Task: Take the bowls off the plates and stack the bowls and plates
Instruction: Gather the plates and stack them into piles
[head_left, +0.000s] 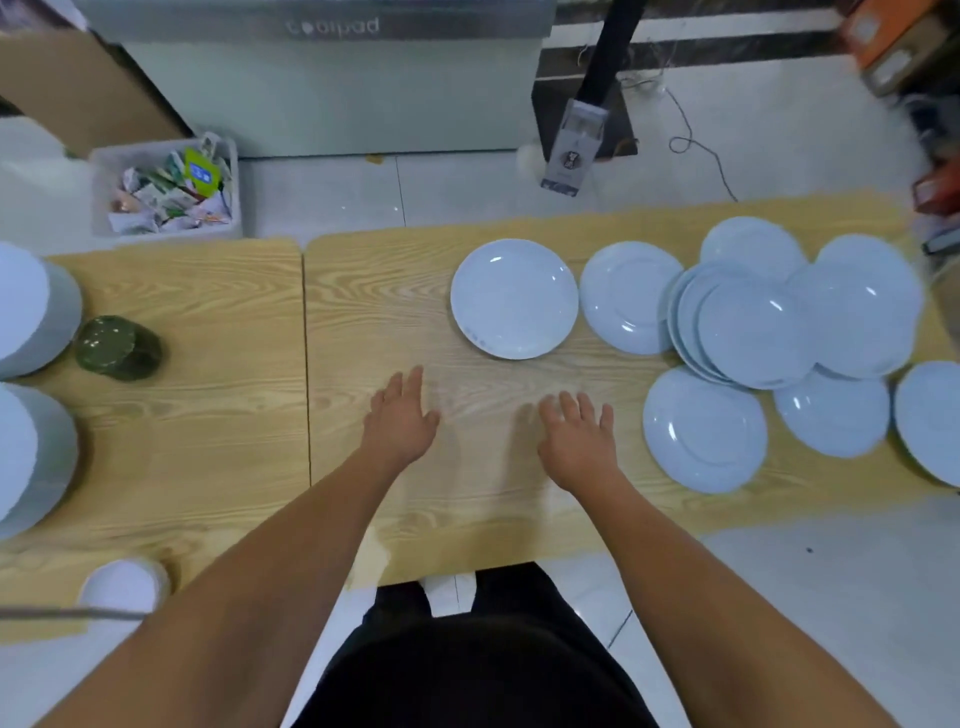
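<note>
Two white stacks of crockery sit at the far left of the left table (208, 426), cut by the frame: the far stack (36, 312) and the near stack (31, 457). Whether they are bowls or plates cannot be told. Just beside the far stack stands a dark green jar (118, 349). At this table's near edge sits a small white container (123, 586). Beyond the table, on the floor, a plastic bin (98, 218) holds crumpled packets.

A narrow gap parts this table from the right table (363, 312). Over its bare wood the left hand (402, 423) is spread, palm down, fingers straight, holding nothing. The right hand (579, 439) is near it, fanned the same way and empty. Whether either palm touches the wood cannot be told.

Beyond the hands lies a single plate (514, 299), apart from both. To its right a second plate (626, 299) has its right edge under a slanting pile of plates (748, 332). Further plates ring the pile: a rear plate (748, 244), a large plate (867, 312) on the right, a front plate (704, 431) nearest the right hand, another plate (831, 415) beside it, and an edge plate (930, 421) cut by the frame.
</note>
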